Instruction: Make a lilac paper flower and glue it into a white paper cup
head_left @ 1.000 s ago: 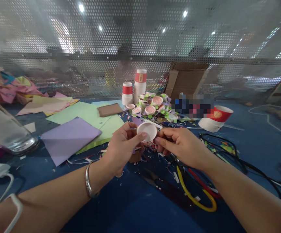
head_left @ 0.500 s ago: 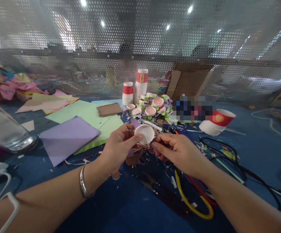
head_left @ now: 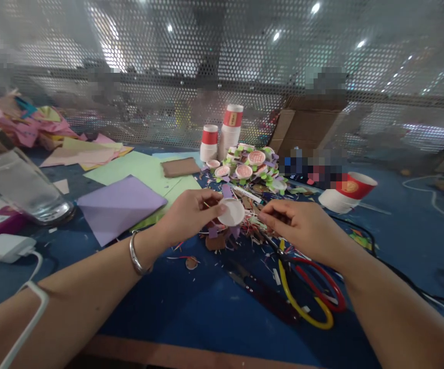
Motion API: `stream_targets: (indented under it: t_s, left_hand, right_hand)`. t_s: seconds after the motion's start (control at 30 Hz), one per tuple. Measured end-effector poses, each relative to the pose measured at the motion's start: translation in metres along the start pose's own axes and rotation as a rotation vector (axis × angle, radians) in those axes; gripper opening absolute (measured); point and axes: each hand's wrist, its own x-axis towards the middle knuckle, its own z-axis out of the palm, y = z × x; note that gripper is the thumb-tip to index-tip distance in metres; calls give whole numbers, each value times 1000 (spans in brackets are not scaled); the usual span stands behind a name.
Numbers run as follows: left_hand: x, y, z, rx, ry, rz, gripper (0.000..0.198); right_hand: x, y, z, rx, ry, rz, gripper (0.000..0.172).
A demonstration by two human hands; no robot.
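Observation:
My left hand point(head_left: 196, 212) pinches a shallow white paper cup bottom point(head_left: 232, 213) between thumb and fingers, its round face turned up toward me. To the right, apart from the disc, is my right hand point(head_left: 296, 220); its thumb and fingertips are pressed together, and what they hold, if anything, is too small to make out. Colourful paper scraps point(head_left: 250, 220) lie below and between the hands. Beyond them rises a heap of small round cup pieces point(head_left: 256, 164) with green and purple paper tabs. Scissors with red and yellow handles point(head_left: 327, 318) lie under my right wrist.
Dark snips point(head_left: 268, 302) lie nearer me. At left are a purple sheet point(head_left: 124, 210), green paper point(head_left: 118, 171) and a glass of water point(head_left: 29, 179). Stacked cups point(head_left: 229, 136) stand at the back, a red-white cup point(head_left: 354, 189) leans at right, and a black cable point(head_left: 394, 271) runs beside my right arm.
My right hand has moved away from the white cup bottom, opening a gap to the right. My left hand still holds the disc. The camera view has shifted slightly.

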Motion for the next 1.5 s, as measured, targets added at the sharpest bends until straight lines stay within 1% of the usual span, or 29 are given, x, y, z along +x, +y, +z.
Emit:
stream_targets:
  t_s: [0.1,0.17,0.3,0.43,0.53,0.63,0.67,0.7,0.73,0.77,0.83,0.93,1.07,1.23,1.3,1.37,1.43,1.5]
  left_hand:
    - [-8,6,3,254,-76,53,26]
    - [-11,10,6,333,-94,74,25]
    - [-11,9,6,317,-89,54,26]
    - [-6,4,0,293,-78,40,26]
    - [-4,3,-4,311,-69,43,27]
    - [-3,4,-6,339,-53,61,27]
    - [-3,4,-6,351,-44,73,27]
    - [-3,4,-7,365,-36,86,27]
    - [-3,4,-7,379,-27,99,28]
    - [-2,4,-8,391,-19,110,29]
    - [-1,3,-10,411,-4,125,30]
    - [0,4,-16,435,22,137,29]
    - [3,6,-28,472,105,125,29]
    - [8,7,-38,384,172,69,31]
    - [8,7,-38,388,148,58,31]
    - [7,7,-38,431,91,62,31]
    - [6,9,-38,489,43,74,30]
    - [4,11,-38,528,25,82,28]
  right_hand:
    - [-3,-1,-6,-108,-91,25,29]
    - [-4,-1,-10,-154,-170,41,29]
    - [-7,0,-18,-229,-255,69,30]
    - [-15,-6,-24,-312,-329,90,21]
    - [-29,-10,-24,-369,-344,88,19]
    - [-49,-4,-19,-358,-368,99,20]
    - [-56,0,-16,-335,-354,98,21]
    - [-63,5,-13,-297,-339,111,25]
    - [-70,11,-10,-262,-310,116,29]
    - [-75,16,-7,-236,-268,113,31]
    - [-83,23,-1,-197,-223,108,35]
    - [-86,26,3,-143,-193,119,36]
    - [-89,25,4,-79,-146,128,38]
    - [-99,37,4,-55,-133,164,42]
    - [-103,43,4,-55,-150,179,42]
    - [-104,46,5,-67,-160,179,43]
    - [-103,46,5,-83,-158,165,44]
    - [-101,43,4,-96,-157,158,45]
